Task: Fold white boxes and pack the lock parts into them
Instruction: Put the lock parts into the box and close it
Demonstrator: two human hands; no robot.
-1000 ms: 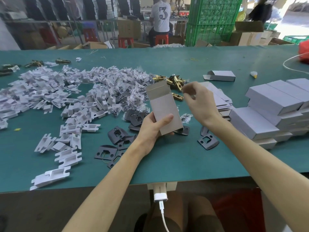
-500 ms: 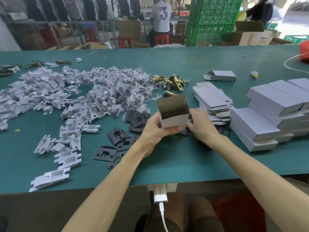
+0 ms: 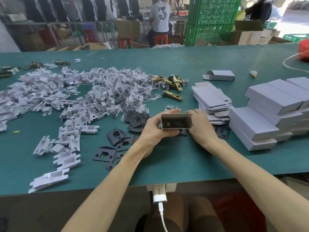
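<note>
I see my left hand point(image 3: 155, 130) clamped round a thin matte cardboard box point(image 3: 179, 121), a flat dark plate point(image 3: 167, 125) inside its open mouth, my right hand point(image 3: 201, 128) curled gripping its right end.

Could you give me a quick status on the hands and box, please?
Left hand grips box, open end facing camera. Right hand holds its right side. Dark plate inside. Nothing blocking.

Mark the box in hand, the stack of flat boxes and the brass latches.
box point(image 3: 175, 117), head view, open flap.
stack of flat boxes point(image 3: 209, 97), head view, top sheet.
brass latches point(image 3: 173, 81), head view, middle of pile.
</note>
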